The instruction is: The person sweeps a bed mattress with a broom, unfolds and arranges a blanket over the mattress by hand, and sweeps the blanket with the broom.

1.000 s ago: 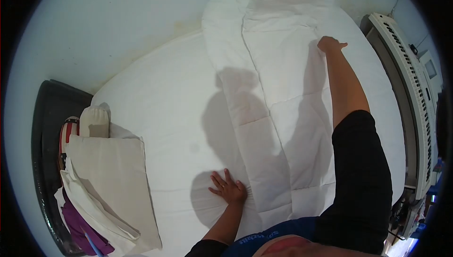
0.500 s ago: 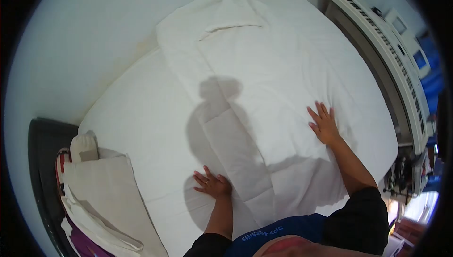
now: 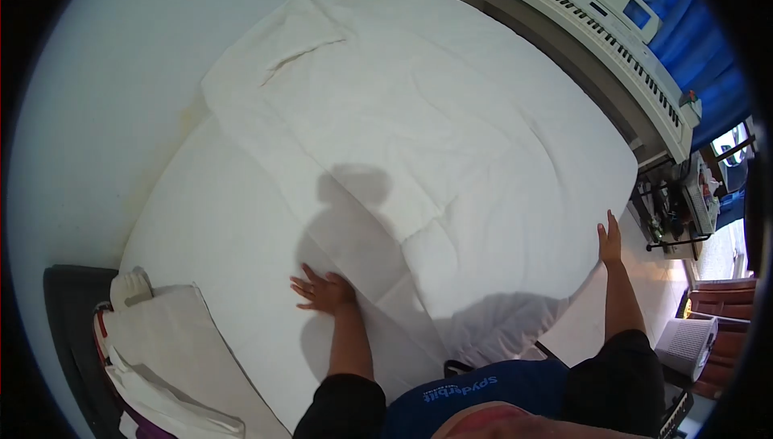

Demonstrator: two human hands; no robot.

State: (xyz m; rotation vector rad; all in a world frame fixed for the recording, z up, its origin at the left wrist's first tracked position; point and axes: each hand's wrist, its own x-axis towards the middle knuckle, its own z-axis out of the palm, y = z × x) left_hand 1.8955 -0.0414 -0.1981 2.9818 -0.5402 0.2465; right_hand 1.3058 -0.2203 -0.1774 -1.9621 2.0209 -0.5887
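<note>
A white comforter [image 3: 483, 157] covers the right and far part of the bed, with a flap folded over at its far end. Under it, a white bed sheet [image 3: 233, 221] shows on the left. My left hand [image 3: 326, 290] has its fingers spread on or just above the white bedding, left of the comforter's long edge, with nothing held. At the bed's right edge, my right hand [image 3: 610, 239] points away from me with fingers stretched out. It holds nothing; whether it touches the bedding I cannot tell.
A white keyboard [image 3: 592, 24] stands along the bed's far right side, near a blue curtain [image 3: 684, 28]. Folded pale bedding [image 3: 173, 342] lies by the dark headboard [image 3: 72, 318] at left. A wheeled rack [image 3: 680, 205] and a white basket [image 3: 687, 346] are on the right.
My right hand has moved off the comforter to the bed's right edge. My left hand remains low over the bedding. The view has turned right, showing more floor.
</note>
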